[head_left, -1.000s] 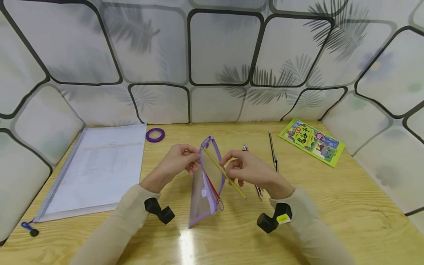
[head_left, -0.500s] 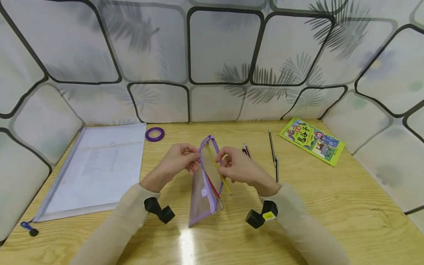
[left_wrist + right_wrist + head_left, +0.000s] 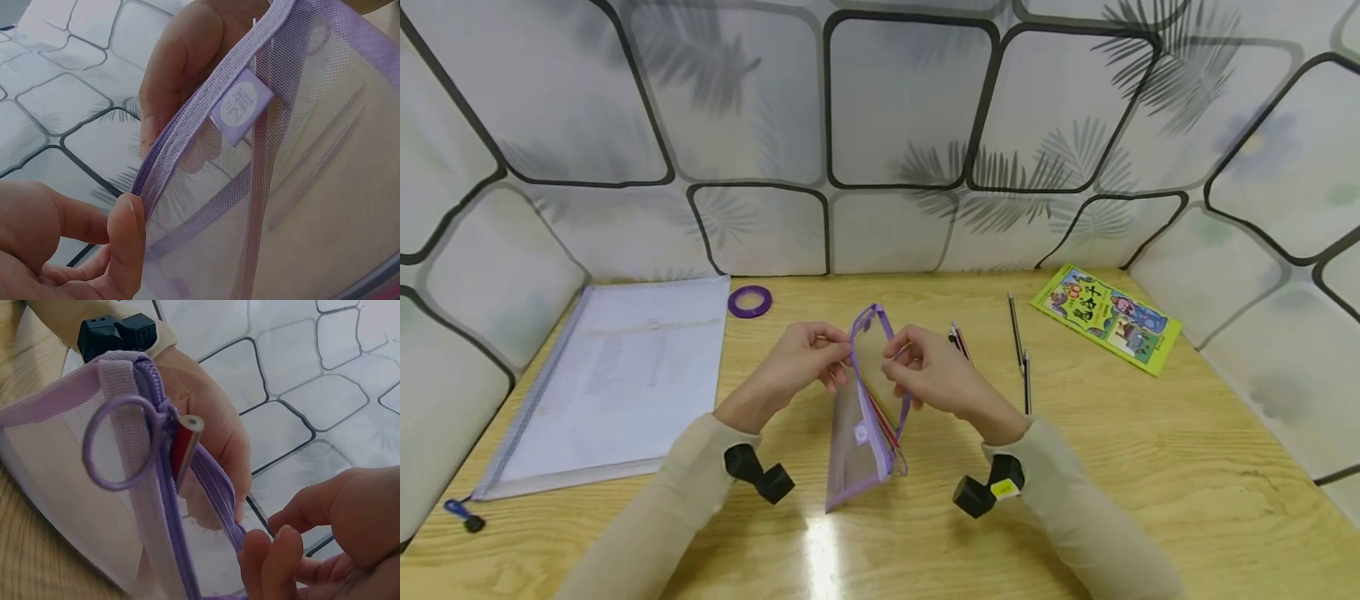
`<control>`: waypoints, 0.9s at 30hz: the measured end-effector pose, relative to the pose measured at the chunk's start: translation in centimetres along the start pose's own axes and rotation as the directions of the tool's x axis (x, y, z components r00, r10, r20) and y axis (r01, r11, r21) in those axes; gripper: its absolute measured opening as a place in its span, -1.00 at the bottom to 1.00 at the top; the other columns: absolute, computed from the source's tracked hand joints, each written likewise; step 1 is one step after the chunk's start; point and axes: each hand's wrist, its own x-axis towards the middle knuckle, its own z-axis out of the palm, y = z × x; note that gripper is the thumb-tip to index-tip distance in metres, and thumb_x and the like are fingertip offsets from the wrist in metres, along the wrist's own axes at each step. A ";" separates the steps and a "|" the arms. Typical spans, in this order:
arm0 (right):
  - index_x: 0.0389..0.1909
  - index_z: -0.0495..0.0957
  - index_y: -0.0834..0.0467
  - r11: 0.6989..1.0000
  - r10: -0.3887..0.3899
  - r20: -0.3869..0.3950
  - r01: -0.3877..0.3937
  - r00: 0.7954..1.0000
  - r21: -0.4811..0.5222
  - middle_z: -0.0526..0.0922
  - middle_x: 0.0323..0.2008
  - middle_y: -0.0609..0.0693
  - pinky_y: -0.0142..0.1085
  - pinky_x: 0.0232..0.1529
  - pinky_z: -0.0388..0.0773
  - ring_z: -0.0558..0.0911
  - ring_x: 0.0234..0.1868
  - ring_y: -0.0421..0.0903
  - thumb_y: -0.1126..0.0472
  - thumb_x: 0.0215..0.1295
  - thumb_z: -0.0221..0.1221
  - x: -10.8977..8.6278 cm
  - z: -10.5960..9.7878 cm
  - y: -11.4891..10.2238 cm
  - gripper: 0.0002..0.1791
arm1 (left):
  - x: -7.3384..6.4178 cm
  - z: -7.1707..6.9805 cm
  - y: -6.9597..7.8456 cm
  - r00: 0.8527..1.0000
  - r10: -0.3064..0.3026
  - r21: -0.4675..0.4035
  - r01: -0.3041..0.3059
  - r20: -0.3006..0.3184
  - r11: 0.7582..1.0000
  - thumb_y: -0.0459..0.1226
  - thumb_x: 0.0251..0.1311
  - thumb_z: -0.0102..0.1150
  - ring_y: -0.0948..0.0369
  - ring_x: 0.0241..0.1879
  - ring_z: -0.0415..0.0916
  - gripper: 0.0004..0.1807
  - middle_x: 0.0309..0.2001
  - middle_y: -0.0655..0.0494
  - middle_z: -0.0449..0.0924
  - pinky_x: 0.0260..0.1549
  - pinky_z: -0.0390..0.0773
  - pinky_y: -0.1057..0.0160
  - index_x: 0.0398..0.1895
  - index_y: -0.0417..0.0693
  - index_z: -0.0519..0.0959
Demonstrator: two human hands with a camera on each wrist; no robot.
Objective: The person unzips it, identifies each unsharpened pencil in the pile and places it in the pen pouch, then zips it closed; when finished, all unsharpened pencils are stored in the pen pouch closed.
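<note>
A purple mesh pencil case [image 3: 852,458] stands on its side, its zipped mouth spread wide. My left hand [image 3: 793,362] pinches the left edge of that mouth between thumb and fingers. At the opposite edge, my right hand [image 3: 936,375] has curled fingertips on the purple trim, appearing to pinch it; its exact hold is partly hidden. Inside lie a red pencil [image 3: 883,421] and a thin yellow pencil [image 3: 872,392]. In the right wrist view the red pencil's end [image 3: 187,440] sticks out beside the purple zip ring [image 3: 119,442].
Right of the case lie a few pencils [image 3: 961,340] and two dark pens [image 3: 1027,382]. A green-yellow booklet [image 3: 1108,321] is at the back right. A spiral notebook [image 3: 625,383] lies left, with purple tape [image 3: 749,302] beside it.
The yellow pencil, pinched by my right hand earlier, has slid down into the pencil case and left the fingers. My right hand has shifted left to the mouth's edge. My left hand stays put.
</note>
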 end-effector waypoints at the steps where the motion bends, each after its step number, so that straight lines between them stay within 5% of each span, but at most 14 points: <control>1: -0.07 0.41 0.32 1.000 -0.006 0.004 0.006 1.000 -0.007 0.59 -0.39 0.24 -0.28 -0.67 0.51 0.56 -0.57 0.03 0.27 0.38 0.08 -0.2 -0.1 0.0 -0.79 | 0.0 0.0 0.0 1.000 0.001 -0.001 -0.001 0.001 1.000 -0.44 0.35 -0.04 0.34 -0.63 0.49 -0.73 -0.50 0.13 0.57 -0.65 0.54 0.41 -0.02 -0.55 0.39; 8: -0.07 0.40 0.32 0.997 -0.067 0.077 0.070 0.995 -0.037 0.54 -0.40 0.15 -0.31 -0.70 0.46 0.50 -0.58 -0.05 0.25 0.40 0.07 -1.2 -0.7 0.9 -0.78 | 0.0 -0.1 0.1 1.000 -0.015 -0.004 0.015 -0.004 1.000 -0.43 0.36 -0.04 0.33 -0.63 0.49 -0.75 -0.50 0.14 0.57 -0.64 0.54 0.40 -0.03 -0.51 0.41; 12: -0.14 0.44 0.28 0.992 -0.127 0.027 0.128 0.991 -0.012 0.54 -0.41 0.15 -0.35 -0.69 0.45 0.53 -0.54 0.01 0.28 0.40 0.07 -1.7 -0.4 2.1 -0.86 | -0.1 -0.2 0.2 1.000 -0.012 -0.006 0.012 -0.006 1.000 -0.43 0.36 -0.05 0.33 -0.63 0.49 -0.76 -0.50 0.14 0.57 -0.64 0.53 0.40 -0.04 -0.50 0.41; 16: -0.23 0.47 0.29 0.979 -0.199 -0.058 0.200 0.978 0.023 0.52 -0.48 0.08 -0.37 -0.64 0.46 0.49 -0.60 -0.13 0.35 0.40 0.06 -2.2 0.0 3.4 -0.93 | 0.0 -0.3 0.2 1.000 -0.013 -0.006 0.013 0.000 1.000 -0.43 0.36 -0.05 0.33 -0.63 0.49 -0.77 -0.51 0.14 0.56 -0.64 0.54 0.40 -0.05 -0.50 0.41; 21: -0.25 0.47 0.31 0.964 -0.263 -0.045 0.264 0.964 0.014 0.51 -0.49 0.17 -0.35 -0.64 0.48 0.48 -0.62 -0.22 0.38 0.39 0.06 -3.5 0.4 4.8 -0.95 | 0.0 -0.3 0.3 1.000 -0.019 -0.009 0.019 0.002 1.000 -0.43 0.37 -0.06 0.32 -0.63 0.50 -0.78 -0.50 0.13 0.56 -0.63 0.55 0.38 -0.04 -0.48 0.41; 27: -0.11 0.32 0.39 0.977 -0.136 0.119 0.114 0.983 0.178 0.55 -0.36 0.31 -0.38 -0.67 0.45 0.52 -0.57 -0.15 0.24 0.48 -0.02 -5.0 0.8 6.2 -0.76 | 0.0 -0.3 0.3 1.000 -0.017 -0.026 0.017 -0.002 1.000 -0.44 0.37 -0.05 0.31 -0.63 0.50 -0.78 -0.50 0.13 0.56 -0.63 0.56 0.39 -0.04 -0.47 0.40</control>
